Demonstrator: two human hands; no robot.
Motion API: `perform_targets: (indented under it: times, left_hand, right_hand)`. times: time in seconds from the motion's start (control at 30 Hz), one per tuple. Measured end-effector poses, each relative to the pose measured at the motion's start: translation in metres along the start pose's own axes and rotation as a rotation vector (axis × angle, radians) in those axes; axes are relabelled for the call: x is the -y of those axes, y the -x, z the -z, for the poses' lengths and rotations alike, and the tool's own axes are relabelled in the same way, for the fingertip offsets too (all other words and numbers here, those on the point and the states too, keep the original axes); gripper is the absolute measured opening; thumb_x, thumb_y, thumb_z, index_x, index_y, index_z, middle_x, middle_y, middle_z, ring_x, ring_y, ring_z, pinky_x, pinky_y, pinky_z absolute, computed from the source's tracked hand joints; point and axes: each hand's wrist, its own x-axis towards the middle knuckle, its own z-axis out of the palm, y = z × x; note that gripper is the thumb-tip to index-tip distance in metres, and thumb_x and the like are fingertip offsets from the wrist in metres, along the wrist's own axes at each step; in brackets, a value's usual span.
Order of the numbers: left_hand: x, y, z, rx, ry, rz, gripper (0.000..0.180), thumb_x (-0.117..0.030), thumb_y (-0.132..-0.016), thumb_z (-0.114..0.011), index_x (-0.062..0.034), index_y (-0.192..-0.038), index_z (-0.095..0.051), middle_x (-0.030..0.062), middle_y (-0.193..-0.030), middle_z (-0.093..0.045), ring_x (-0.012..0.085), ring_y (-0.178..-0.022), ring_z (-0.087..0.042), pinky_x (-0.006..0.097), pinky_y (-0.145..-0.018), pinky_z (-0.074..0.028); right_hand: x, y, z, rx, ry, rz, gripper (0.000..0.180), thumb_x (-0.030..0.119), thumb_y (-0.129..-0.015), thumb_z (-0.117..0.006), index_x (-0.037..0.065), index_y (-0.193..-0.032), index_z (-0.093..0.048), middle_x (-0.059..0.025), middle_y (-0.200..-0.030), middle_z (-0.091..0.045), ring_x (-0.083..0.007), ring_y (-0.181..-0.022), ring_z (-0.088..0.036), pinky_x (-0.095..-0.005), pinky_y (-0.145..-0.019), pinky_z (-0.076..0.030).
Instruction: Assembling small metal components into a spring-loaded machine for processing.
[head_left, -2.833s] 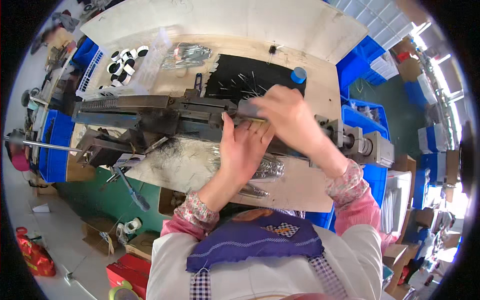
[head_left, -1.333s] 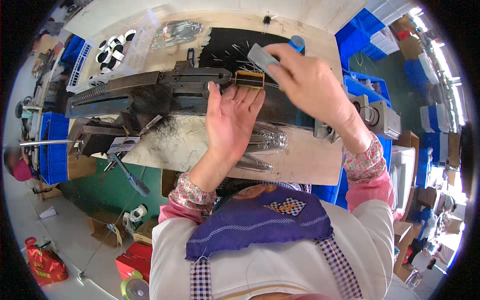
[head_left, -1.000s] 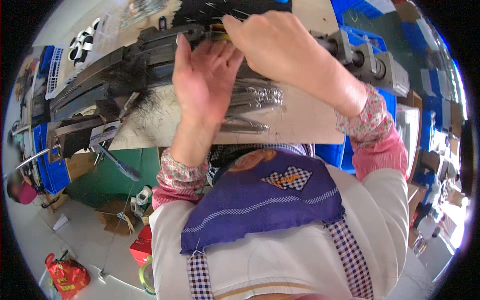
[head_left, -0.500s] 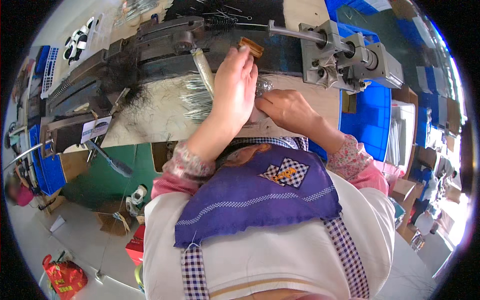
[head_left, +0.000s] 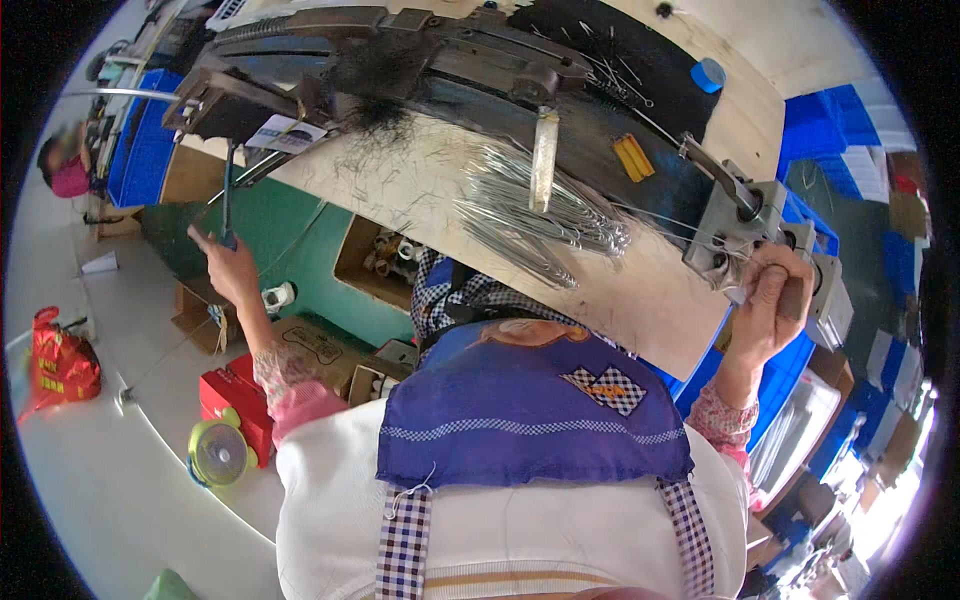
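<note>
My left hand [head_left: 230, 268] is at the lower end of a lever [head_left: 227, 190] that hangs from the left part of the machine. Its fingers close around the dark grip, one finger sticking out to the side. At the right, my right hand [head_left: 780, 292] is closed on thin metal wires [head_left: 690, 236] beside the grey metal clamp block [head_left: 750, 215]. The wire ends inside that hand are hidden. A pile of bent, silvery wires [head_left: 540, 215] lies on the wooden bench, under a downward-pointing arm with a worn, pale handle [head_left: 544, 160].
The long dark machine bed [head_left: 480, 60] crosses the bench, with loose black bristles [head_left: 385, 80] on it. A yellow-brown block [head_left: 633, 157] rests near the clamp. Blue bins [head_left: 840, 125] stand at the right. A small fan [head_left: 220, 452] and a red bag [head_left: 60, 365] are on the floor.
My hands have parted from above the wire pile: the left went down-left to the lever, the right went right to the clamp block with wires. The view has turned and shifted.
</note>
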Motion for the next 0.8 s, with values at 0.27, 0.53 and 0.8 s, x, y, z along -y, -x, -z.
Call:
perform_targets:
  times: [0.27,0.53,0.8]
  left_hand:
    - [-0.012,0.010,-0.004,0.044,-0.097,0.090,0.074,-0.028,-0.084,-0.061,-0.0142,-0.147,-0.024,0.0147,-0.100,-0.068,0.0378,-0.081,-0.066,0.046,-0.069,-0.052]
    - [-0.139,0.087,0.029,-0.096,0.477,-0.524,0.073,-0.022,-0.088,-0.060,0.0012,-0.146,-0.020,0.0258,-0.148,-0.025,0.0397,-0.138,-0.021,0.050,-0.113,-0.014]
    - [-0.253,0.124,0.128,1.578,1.004,-0.807,0.029,-0.025,-0.095,-0.052,0.0010,-0.109,-0.055,0.0130,-0.109,-0.058,0.0250,-0.096,-0.060,0.032,-0.087,-0.046]
  right_hand:
    - [-0.002,0.002,0.026,-0.070,-0.101,-0.045,0.019,0.019,-0.097,-0.052,0.001,-0.092,-0.054,-0.0064,-0.076,-0.055,-0.0073,-0.058,-0.042,-0.0201,-0.049,-0.029]
    - [0.021,-0.007,0.026,0.012,-0.005,-0.142,0.009,0.008,-0.095,-0.050,0.001,-0.092,-0.055,-0.0051,-0.079,-0.056,-0.0069,-0.058,-0.045,-0.0189,-0.051,-0.033]
    - [0.090,-0.055,-0.072,0.523,0.196,0.102,0.008,0.005,-0.091,-0.056,-0.002,-0.092,-0.059,-0.0054,-0.075,-0.058,-0.0104,-0.064,-0.058,-0.0240,-0.059,-0.046]
